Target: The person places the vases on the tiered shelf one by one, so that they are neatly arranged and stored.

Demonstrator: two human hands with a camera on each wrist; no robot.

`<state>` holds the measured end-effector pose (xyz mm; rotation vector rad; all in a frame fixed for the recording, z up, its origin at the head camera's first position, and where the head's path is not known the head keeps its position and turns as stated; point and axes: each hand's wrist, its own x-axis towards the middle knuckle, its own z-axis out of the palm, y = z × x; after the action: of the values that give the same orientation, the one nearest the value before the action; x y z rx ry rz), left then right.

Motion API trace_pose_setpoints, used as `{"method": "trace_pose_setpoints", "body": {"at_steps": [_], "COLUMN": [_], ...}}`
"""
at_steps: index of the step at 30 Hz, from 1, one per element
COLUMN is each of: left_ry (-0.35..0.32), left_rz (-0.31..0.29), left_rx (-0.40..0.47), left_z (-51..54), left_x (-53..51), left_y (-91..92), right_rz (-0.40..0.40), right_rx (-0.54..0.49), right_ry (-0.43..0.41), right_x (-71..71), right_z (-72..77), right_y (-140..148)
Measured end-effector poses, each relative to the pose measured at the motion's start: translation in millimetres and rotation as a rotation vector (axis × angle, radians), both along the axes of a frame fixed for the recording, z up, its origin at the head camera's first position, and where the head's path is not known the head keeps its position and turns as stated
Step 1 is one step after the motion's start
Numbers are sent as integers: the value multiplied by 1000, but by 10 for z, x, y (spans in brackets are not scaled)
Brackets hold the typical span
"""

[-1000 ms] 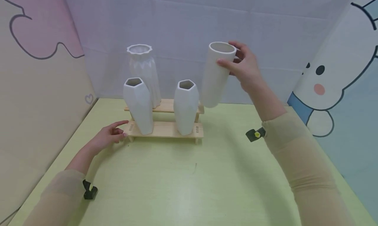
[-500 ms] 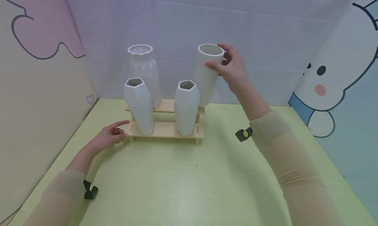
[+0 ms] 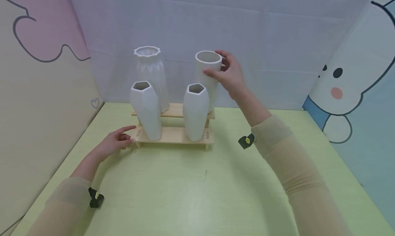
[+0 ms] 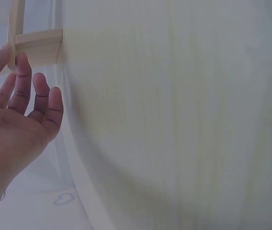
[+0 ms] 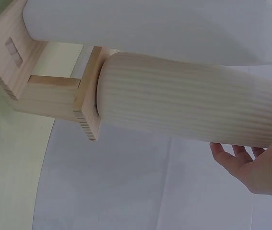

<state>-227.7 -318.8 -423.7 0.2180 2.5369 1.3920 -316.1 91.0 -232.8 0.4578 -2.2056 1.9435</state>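
A two-step wooden stand (image 3: 172, 135) bears several white vases. My left hand (image 3: 115, 142) is at the left end of its lower step; in the left wrist view the thumb and a finger pinch the board's end (image 4: 12, 48). My right hand (image 3: 229, 75) grips a tall round white vase (image 3: 208, 69) near its rim, thumb in front and fingers behind. Fine ribs run along this vase (image 5: 183, 100) in the right wrist view, and its base meets the upper step's right end (image 5: 88, 100). A faceted white vase (image 3: 195, 114) partly hides it in the head view.
A second faceted vase (image 3: 146, 112) stands on the lower step at left. Behind it, a taller vase (image 3: 152, 75) with a wavy rim stands on the upper step. The pale green table (image 3: 172, 188) ends at a white cloth backdrop (image 3: 262, 40).
My right hand has carried the round vase left and down, from beside the stand onto the right end of the upper step. My left hand has stayed at the stand.
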Motion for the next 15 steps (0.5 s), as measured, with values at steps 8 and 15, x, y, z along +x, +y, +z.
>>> {"method": "trace_pose_setpoints", "body": {"at_steps": [8, 15], "left_ry": [-7, -9], "left_rz": [5, 3], "left_rx": [3, 10], "left_z": [0, -3], "left_x": [-4, -4], "left_y": [5, -7], "right_rz": [13, 20], "right_rx": [24, 46], "right_ry": [10, 20], "right_x": [-17, -22], "right_z": [-20, -15], "right_y": [-107, -209]}}
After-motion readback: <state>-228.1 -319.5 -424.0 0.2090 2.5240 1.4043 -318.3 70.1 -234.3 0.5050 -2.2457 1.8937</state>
